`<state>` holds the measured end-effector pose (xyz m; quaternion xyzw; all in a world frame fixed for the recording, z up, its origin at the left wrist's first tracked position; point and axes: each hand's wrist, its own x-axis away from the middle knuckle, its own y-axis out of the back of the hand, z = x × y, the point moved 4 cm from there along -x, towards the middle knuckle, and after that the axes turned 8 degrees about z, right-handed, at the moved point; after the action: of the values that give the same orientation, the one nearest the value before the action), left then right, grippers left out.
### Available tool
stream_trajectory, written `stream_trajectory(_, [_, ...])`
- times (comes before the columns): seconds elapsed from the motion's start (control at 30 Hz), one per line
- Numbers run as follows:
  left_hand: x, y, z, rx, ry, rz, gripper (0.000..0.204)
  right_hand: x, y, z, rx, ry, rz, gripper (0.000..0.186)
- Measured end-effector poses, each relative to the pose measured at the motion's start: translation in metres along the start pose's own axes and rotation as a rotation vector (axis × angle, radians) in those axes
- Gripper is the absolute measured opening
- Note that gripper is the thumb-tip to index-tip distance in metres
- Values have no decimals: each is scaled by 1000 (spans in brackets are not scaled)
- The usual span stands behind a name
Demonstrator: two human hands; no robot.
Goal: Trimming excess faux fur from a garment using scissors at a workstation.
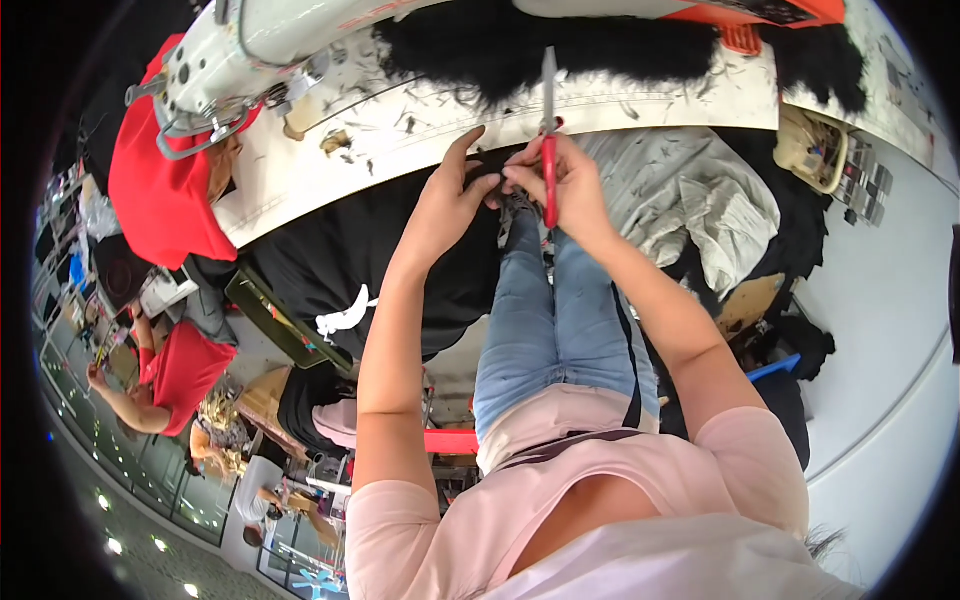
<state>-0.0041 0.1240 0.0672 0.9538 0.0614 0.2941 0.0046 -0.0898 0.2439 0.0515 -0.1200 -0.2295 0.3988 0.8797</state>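
Red-handled scissors (550, 180) point away from me, blades up over the white table edge (470, 120), held in my right hand (560, 185). That hand's thumb and forefinger also pinch toward a small dark piece (494, 165). My left hand (455, 190) is at the same dark piece, thumb and fingertips curled on it; what exactly it is, I cannot make out. Black fur-like material (450, 50) lies on the table beyond my hands. Black fabric (390, 230) hangs below the edge to the left, and crumpled grey fabric (700, 210) is to the right.
A white sewing machine (240, 50) stands at the upper left beside red fabric (160, 190). An olive bin (280, 320) sits low on the left. Several people work farther left, one in red (190, 370). A blue tray edge (775, 368) shows at the lower right.
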Motion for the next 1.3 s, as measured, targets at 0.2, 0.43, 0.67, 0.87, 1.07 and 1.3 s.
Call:
stream_trajectory(0.2, [-7, -16, -12, -67, 58, 85, 50, 15, 23, -1, -13, -154, -108, 19])
stream_trajectory(0.43, [-13, -21, -11, 24, -7, 134, 48, 26, 38, -3, 48, -75, -93, 23])
stream_trajectory(0.67, [2, 25, 3, -241, 7, -159, 24, 28, 112, 29, 292, 18, -512, 20])
stream_trajectory(0.87, [9, 35, -8, -394, -40, -221, 18, 16, 144, 28, 441, 76, -594, 24])
stream_trajectory(1.07, [5, 38, -9, -510, -132, -317, 17, 3, 150, 16, 562, 146, -652, 23])
stream_trajectory(1.3, [9, 44, 11, -498, -100, -373, 19, 6, 144, 24, 593, 124, -617, 33])
